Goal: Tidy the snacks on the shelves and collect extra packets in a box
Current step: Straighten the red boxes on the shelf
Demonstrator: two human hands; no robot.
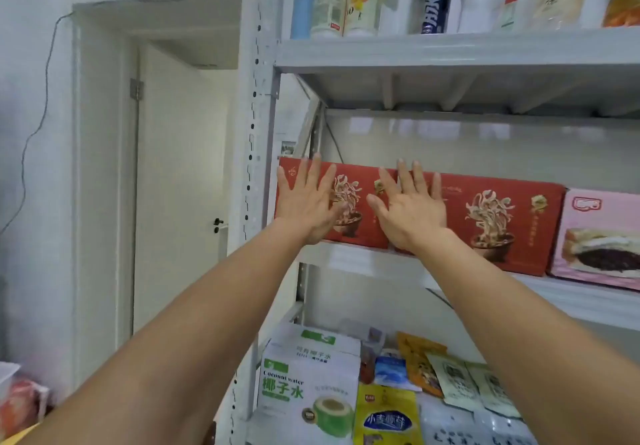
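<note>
Two red snack boxes stand side by side at the front of the middle shelf (353, 258). My left hand (304, 198) lies flat, fingers spread, against the front of the left red box (360, 226). My right hand (410, 207) presses flat where that box meets the right red box (502, 223). Neither hand grips anything. A pink cake box (599, 236) stands to the right of the red ones. On the shelf below lie several loose snack packets (419, 365) and a yellow packet (388, 417).
A white coconut water carton (308, 375) stands at the left of the lower shelf. Bottles (346, 4) and packs fill the top shelf. The rack's white upright (254, 153) is just left of my left hand. A white door (180, 185) is further left.
</note>
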